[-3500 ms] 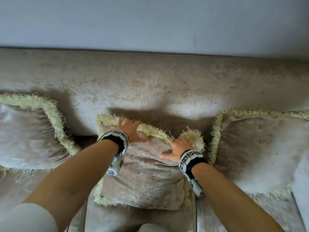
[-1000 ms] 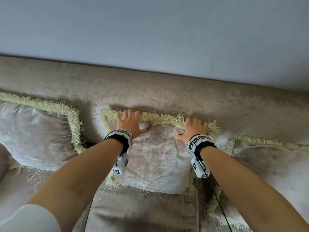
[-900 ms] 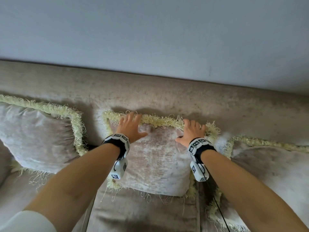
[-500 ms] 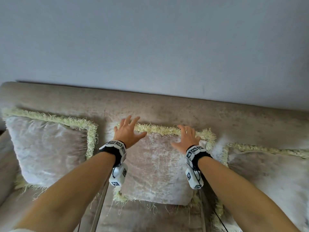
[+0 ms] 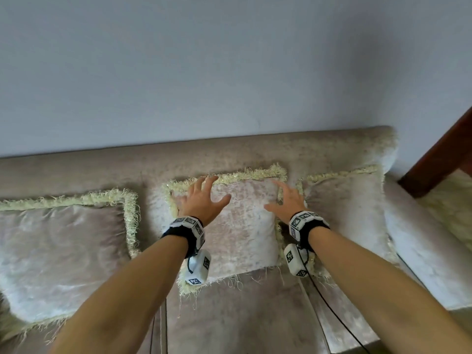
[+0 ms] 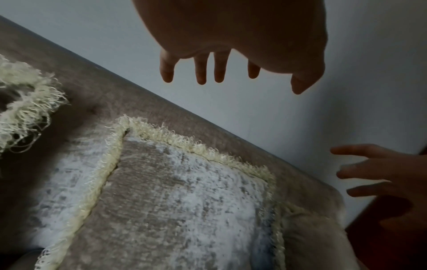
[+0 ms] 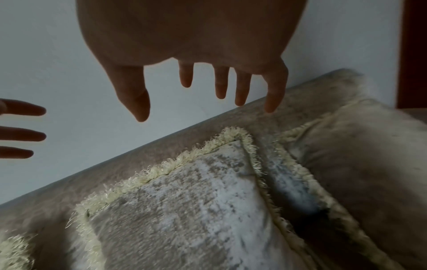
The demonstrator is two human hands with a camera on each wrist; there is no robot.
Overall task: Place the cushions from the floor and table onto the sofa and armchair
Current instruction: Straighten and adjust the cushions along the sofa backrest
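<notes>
A beige velvet cushion with a cream fringe (image 5: pixel 242 226) (image 6: pixel 175 210) (image 7: pixel 184 210) leans upright against the backrest of the sofa (image 5: pixel 153 162), in the middle. My left hand (image 5: pixel 204 198) (image 6: pixel 221 73) hovers in front of its upper left part, fingers spread and holding nothing. My right hand (image 5: pixel 286 203) (image 7: pixel 208 91) hovers at its upper right edge, also spread and empty. A larger matching cushion (image 5: pixel 58 254) leans at the left. Another one (image 5: pixel 350 215) (image 7: pixel 360 164) leans at the right, close beside the middle cushion.
The sofa's right armrest (image 5: pixel 419 251) runs down the right side. Behind it stands a dark wooden post (image 5: pixel 439 154), with a pale shaggy surface (image 5: pixel 452 200) beyond. A plain grey-blue wall (image 5: pixel 229 72) rises behind the backrest. Bare seat (image 5: pixel 229 315) lies in front of the cushions.
Both hands gripped the middle cushion's top fringe a second ago; they have let go and drawn back with fingers spread. The view has pulled back, showing the sofa's right end.
</notes>
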